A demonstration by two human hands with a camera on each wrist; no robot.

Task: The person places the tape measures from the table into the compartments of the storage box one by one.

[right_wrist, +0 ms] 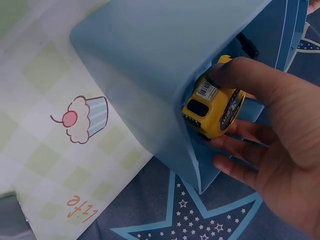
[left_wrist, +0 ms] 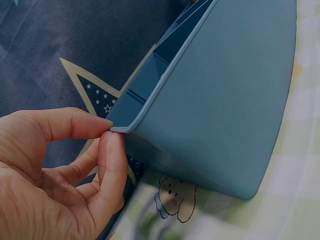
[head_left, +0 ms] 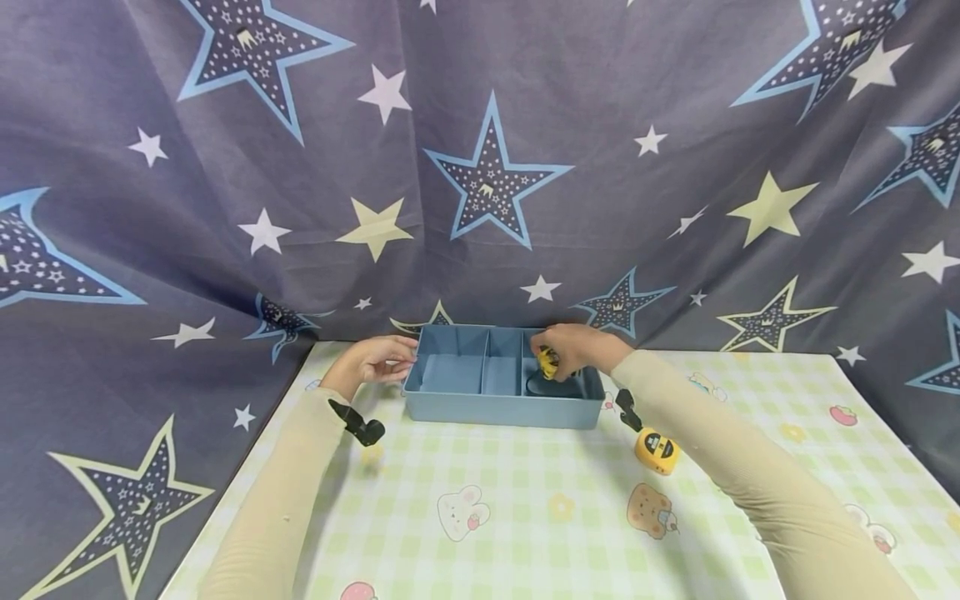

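Observation:
A blue-grey box (head_left: 502, 410) with dividers stands at the back of the table. My left hand (head_left: 387, 358) is at its left end. In the left wrist view, the thumb and a finger of that hand (left_wrist: 65, 170) pinch the rim corner of the box (left_wrist: 220, 95). Over the right compartment, my right hand (head_left: 573, 350) reaches in and grips a yellow tape measure (head_left: 548, 362). The right wrist view shows this tape measure (right_wrist: 212, 107) inside the wall, between the thumb and fingers of the right hand (right_wrist: 285, 125). A black cable-like piece (right_wrist: 247, 46) lies beyond it.
Another yellow tape measure (head_left: 657, 451) lies on the checked tablecloth (head_left: 525, 533), close by the right forearm. Behind the box hangs a dark star-patterned curtain (head_left: 480, 275). Black wrist mounts (head_left: 358, 423) are worn on both sleeves.

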